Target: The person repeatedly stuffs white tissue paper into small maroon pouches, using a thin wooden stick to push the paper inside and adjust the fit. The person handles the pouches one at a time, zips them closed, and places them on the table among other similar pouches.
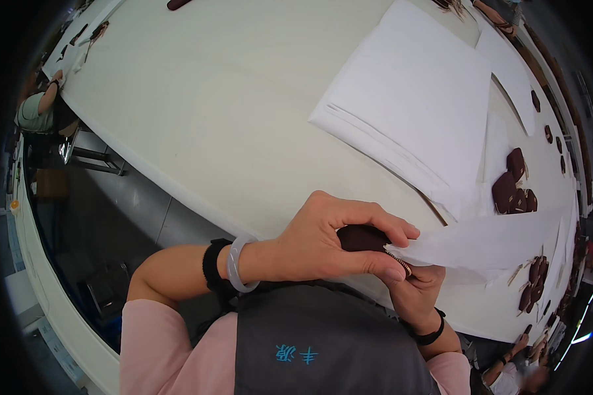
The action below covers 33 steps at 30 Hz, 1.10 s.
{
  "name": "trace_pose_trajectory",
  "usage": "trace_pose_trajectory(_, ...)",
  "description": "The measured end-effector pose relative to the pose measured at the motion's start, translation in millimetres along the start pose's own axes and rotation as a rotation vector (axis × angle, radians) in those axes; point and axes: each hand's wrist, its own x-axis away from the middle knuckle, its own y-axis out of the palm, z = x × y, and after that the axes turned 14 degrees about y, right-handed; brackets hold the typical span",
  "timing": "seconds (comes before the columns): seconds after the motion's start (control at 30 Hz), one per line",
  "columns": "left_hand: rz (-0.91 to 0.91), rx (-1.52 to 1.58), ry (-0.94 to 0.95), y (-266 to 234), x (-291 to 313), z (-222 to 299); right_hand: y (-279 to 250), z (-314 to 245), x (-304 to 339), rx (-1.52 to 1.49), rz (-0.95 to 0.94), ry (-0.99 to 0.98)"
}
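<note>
A small dark brown zip pouch (361, 238) is in my left hand (313, 238), whose fingers and thumb curl round it from both sides. The gold-toothed zip (400, 264) runs along the pouch's right end, beside my left thumb. A thin white paper sheet (491, 247) stretches rightward from that end; its near tip touches the pouch by my left fingertips. My right hand (420, 294) is bent in close below the zip and the paper. Its fingers curl toward the pouch's end, and their tips are hidden behind my left thumb and the pouch.
A stack of large white sheets (415, 99) lies ahead on the pale table (211, 112). Dark brown pouches (505, 191) are grouped at the right, with more tasselled ones (532, 286) nearer. Other people work at the far left (36, 112) and lower right (517, 375).
</note>
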Motion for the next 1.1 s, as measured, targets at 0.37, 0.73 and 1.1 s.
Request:
trace_pose_trajectory(0.37, -0.057, -0.354, 0.137, 7, 0, -2, -10, 16, 4, 0.001, -0.349, 0.137)
trace_pose_trajectory(0.73, -0.217, -0.007, -0.230, -14, -27, 11, -19, 36, -18, -0.806, -0.574, 0.272)
trace_pose_trajectory(1.1, -0.477, -0.039, -0.215, -20, -28, 6, -21, 45, -10, -0.815, -0.770, 0.358)
